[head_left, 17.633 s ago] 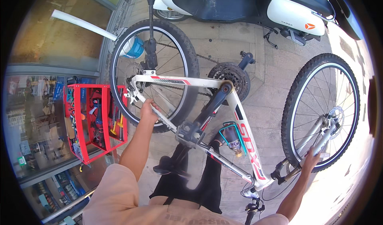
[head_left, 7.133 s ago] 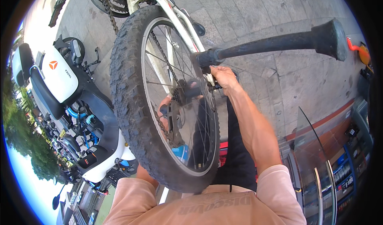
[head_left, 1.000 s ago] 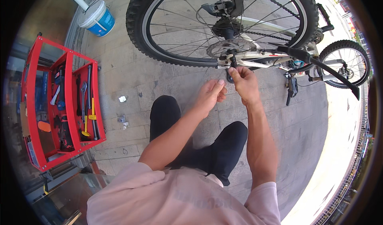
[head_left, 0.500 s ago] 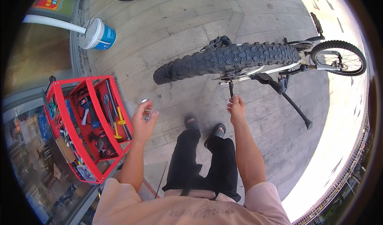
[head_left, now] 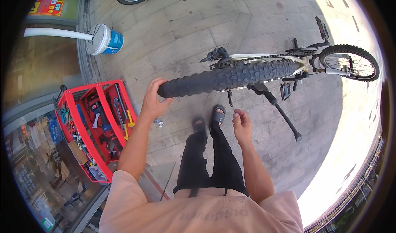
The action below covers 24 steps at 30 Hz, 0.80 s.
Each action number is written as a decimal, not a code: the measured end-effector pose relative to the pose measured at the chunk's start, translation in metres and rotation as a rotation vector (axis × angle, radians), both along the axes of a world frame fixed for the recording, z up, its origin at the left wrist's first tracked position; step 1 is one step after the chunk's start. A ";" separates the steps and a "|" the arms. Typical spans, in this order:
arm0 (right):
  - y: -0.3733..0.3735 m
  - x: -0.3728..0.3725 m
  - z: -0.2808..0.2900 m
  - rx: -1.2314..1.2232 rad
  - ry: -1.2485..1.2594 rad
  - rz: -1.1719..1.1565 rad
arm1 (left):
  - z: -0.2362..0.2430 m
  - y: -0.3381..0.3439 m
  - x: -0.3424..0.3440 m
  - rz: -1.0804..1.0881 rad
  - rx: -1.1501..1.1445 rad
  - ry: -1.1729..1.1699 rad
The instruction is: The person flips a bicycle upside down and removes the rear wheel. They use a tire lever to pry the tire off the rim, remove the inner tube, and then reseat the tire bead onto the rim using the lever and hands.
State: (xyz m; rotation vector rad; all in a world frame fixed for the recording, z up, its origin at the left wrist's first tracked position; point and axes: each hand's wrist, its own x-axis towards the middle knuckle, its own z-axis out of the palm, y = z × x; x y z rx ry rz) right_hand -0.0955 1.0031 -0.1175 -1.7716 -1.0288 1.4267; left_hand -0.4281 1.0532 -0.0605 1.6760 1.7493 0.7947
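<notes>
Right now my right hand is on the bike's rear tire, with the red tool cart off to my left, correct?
Not quite: your left hand is on the rear tire, as the head view shows. The red tool cart is to your left.

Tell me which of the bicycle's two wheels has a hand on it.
The rear wheel, mid-picture with its tread facing up: the left hand is on its tyre. The front wheel, farther right, has no hand near it.
</notes>
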 end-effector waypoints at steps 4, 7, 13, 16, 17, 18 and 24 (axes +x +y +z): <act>0.000 0.016 0.018 -0.028 -0.010 0.128 | -0.078 -0.031 -0.040 0.069 -0.100 0.080; -0.031 0.030 0.008 -0.091 -0.092 0.220 | -0.123 -0.064 -0.062 0.125 -0.283 0.249; -0.094 0.023 -0.015 -0.219 -0.074 0.136 | 0.025 -0.022 -0.009 0.109 -0.159 0.033; -0.088 -0.005 -0.020 -0.201 -0.065 0.117 | 0.039 -0.002 -0.003 -0.114 -0.044 0.097; -0.084 -0.017 -0.028 -0.190 -0.071 0.118 | 0.041 0.005 0.005 -0.155 -0.002 0.149; -0.079 -0.030 -0.034 -0.169 -0.032 0.081 | 0.031 0.007 0.003 -0.172 -0.007 0.169; -0.070 -0.107 -0.064 -0.056 0.201 -0.107 | -0.076 -0.004 -0.053 -0.097 -0.136 -0.163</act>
